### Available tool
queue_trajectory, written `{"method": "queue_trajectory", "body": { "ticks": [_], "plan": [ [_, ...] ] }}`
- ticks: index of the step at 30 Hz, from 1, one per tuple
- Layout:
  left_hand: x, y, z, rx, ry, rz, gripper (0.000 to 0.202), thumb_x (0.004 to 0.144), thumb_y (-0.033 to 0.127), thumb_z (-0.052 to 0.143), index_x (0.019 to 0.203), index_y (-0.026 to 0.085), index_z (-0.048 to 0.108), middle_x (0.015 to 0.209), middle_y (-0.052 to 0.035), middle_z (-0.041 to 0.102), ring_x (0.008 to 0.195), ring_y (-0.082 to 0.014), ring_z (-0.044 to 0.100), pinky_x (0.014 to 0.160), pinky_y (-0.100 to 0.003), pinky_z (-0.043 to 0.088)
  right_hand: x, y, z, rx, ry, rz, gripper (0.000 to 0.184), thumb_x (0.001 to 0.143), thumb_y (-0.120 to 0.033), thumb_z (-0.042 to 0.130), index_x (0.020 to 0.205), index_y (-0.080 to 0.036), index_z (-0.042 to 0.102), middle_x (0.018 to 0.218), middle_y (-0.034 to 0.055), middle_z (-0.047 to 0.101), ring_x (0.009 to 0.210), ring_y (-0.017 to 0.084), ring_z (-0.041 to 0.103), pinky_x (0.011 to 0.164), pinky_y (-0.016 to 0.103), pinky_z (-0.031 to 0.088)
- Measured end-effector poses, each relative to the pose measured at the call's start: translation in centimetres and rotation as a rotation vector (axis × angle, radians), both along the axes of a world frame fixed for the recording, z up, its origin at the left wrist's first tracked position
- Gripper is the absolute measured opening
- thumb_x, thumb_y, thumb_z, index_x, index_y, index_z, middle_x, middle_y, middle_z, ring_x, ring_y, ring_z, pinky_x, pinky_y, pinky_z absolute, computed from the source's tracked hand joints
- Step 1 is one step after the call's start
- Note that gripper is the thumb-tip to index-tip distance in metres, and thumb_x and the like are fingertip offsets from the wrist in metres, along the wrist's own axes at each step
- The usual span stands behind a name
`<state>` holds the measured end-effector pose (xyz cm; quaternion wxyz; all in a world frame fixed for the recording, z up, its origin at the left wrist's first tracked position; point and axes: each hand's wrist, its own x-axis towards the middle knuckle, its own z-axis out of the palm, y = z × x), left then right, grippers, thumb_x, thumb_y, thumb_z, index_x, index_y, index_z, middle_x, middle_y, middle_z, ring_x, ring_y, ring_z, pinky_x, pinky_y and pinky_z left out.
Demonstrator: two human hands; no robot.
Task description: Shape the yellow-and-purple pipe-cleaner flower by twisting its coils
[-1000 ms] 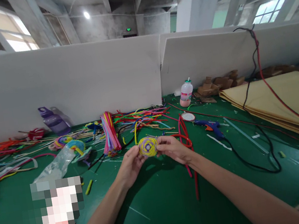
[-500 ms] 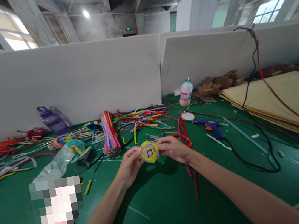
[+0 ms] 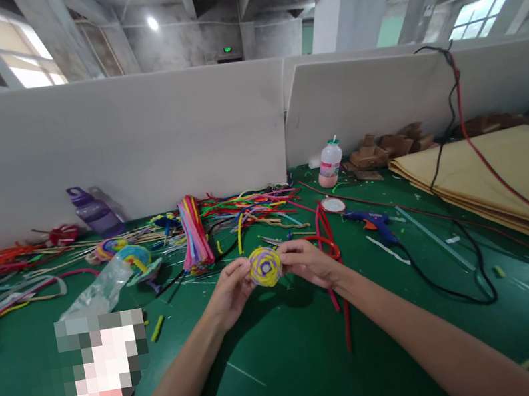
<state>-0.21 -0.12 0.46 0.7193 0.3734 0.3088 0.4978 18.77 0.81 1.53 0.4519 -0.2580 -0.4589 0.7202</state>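
Between my two hands is a round coil of yellow and purple pipe cleaners [image 3: 266,267], held up a little above the green table with its flat face toward me. My left hand [image 3: 233,291] pinches its left edge between thumb and fingers. On the opposite edge my right hand [image 3: 308,263] pinches it the same way. Red pipe cleaners [image 3: 346,319] lie on the table beside and beneath my right wrist. Just behind the coil, partly covered by my right hand, are scissors [image 3: 272,241].
A bundle of colourful pipe cleaners [image 3: 194,237] stands behind my left hand, with many loose ones around it. To the right lie a blue glue gun [image 3: 368,220] with a black cord and stacked tan sheets [image 3: 495,180]. Two bottles, one a purple bottle [image 3: 94,211], stand near the white partition [image 3: 134,145].
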Motion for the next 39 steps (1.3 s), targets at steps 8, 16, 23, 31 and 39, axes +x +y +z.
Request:
{"method": "queue_trajectory", "body": {
  "ticks": [8, 16, 23, 31, 39],
  "plan": [
    [-0.7, 0.9, 0.5, 0.062, 0.179, 0.094, 0.012, 0.067, 0.025, 0.071, 0.071, 0.015, 0.066, 0.069, 0.0, 0.065, 0.066, -0.0108, 0.058, 0.063, -0.02, 0.045, 0.1, 0.9, -0.9, 0.143, -0.232, -0.063, 0.02, 0.066, -0.033, 0.07, 0.073, -0.016, 0.064, 0.071, 0.0008, 0.06, 0.062, 0.012, 0.054, 0.054, 0.024, 0.042],
    [-2.7, 2.3, 0.7, 0.187, 0.59, 0.025, 0.031, 0.063, 0.03, 0.072, 0.091, 0.015, 0.068, 0.069, -0.0045, 0.068, 0.061, -0.0156, 0.06, 0.061, -0.024, 0.045, 0.2, 1.1, -1.2, 0.545, -0.667, -0.136, 0.012, 0.074, -0.029, 0.063, 0.073, -0.017, 0.067, 0.078, 0.0037, 0.064, 0.072, 0.016, 0.056, 0.068, 0.029, 0.043],
    [-3.0, 2.4, 1.1, 0.328, 0.748, -0.006, 0.025, 0.063, 0.031, 0.071, 0.083, 0.015, 0.07, 0.065, -0.0027, 0.066, 0.056, -0.0139, 0.055, 0.054, -0.022, 0.041, 0.3, 1.4, -1.8, 0.702, -0.782, -0.194, 0.009, 0.076, -0.024, 0.061, 0.074, -0.018, 0.068, 0.081, 0.0048, 0.065, 0.077, 0.017, 0.058, 0.071, 0.029, 0.042],
    [-3.4, 2.4, 1.0, 0.296, 0.767, -0.103, 0.035, 0.065, 0.033, 0.07, 0.095, 0.016, 0.064, 0.074, -0.0012, 0.066, 0.069, -0.0153, 0.058, 0.067, -0.026, 0.043, 0.1, 1.1, -1.6, 0.691, -0.82, -0.185, 0.008, 0.077, -0.019, 0.058, 0.077, -0.018, 0.066, 0.08, 0.0029, 0.066, 0.077, 0.015, 0.058, 0.071, 0.026, 0.043],
    [-2.9, 1.9, 1.1, 0.242, 0.532, -0.075, 0.037, 0.066, 0.028, 0.07, 0.1, 0.018, 0.061, 0.072, 0.0011, 0.063, 0.068, -0.0133, 0.057, 0.068, -0.025, 0.042, 0.2, 0.7, -0.6, 0.569, -0.675, -0.082, 0.009, 0.075, -0.023, 0.062, 0.079, -0.016, 0.065, 0.082, 0.0026, 0.065, 0.079, 0.015, 0.058, 0.071, 0.026, 0.044]
  ]
}}
